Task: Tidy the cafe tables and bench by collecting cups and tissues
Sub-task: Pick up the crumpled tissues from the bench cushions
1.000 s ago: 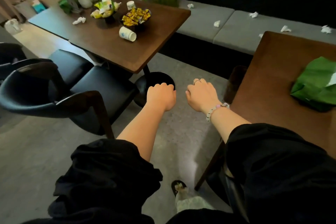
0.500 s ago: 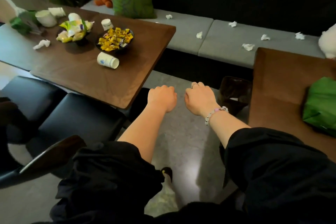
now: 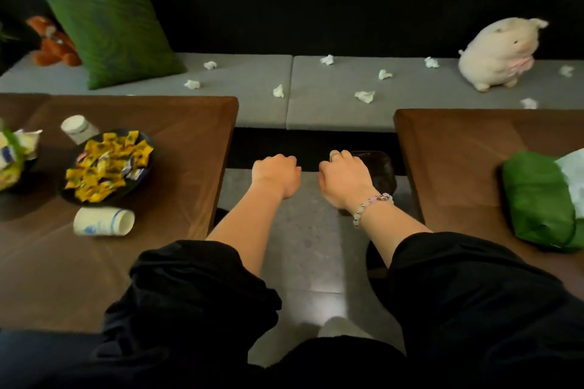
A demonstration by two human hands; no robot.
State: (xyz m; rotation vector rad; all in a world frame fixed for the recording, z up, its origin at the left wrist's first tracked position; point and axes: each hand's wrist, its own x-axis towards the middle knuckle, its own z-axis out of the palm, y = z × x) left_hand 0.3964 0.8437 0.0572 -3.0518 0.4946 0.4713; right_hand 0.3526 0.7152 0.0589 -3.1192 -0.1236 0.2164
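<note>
Task looks barely begun, judging by what's still out. Both hands hover over the floor gap btwn the two wooden surfaces: left hand (image 3: 278, 172) w/ grip clenched to a loose fist, nothing visible in it; right hand (image 3: 343, 175) likewise curled shut, apparently empty, beaded bracelet (image 3: 371, 205) on the wrist.

Left surface (image 3: 177, 148): a paper cup on its side (image 3: 104, 222) near the front, just beside a dark bowl of yellow wrapped candies (image 3: 107, 166); a second small cup (image 3: 77, 129) stands behind the bowl. Another snack pile at the far-left edge, partly cut off. Right surface (image 3: 458, 148): only a green tissue pouch (image 3: 540, 199), white sheet poking out.

A dark bin (image 3: 380, 167) sits on the floor past the right hand, prob. the drop spot.

Farther back, the grey bench (image 3: 252, 104) still carries approx ten crumpled tissues (image 3: 365, 95), scattered well apart. Green cushion (image 3: 110, 25), orange plush (image 3: 52, 41) and cream plush (image 3: 502, 54) sit among them — reach must go around those; some tissues lie close to the cream plush.
</note>
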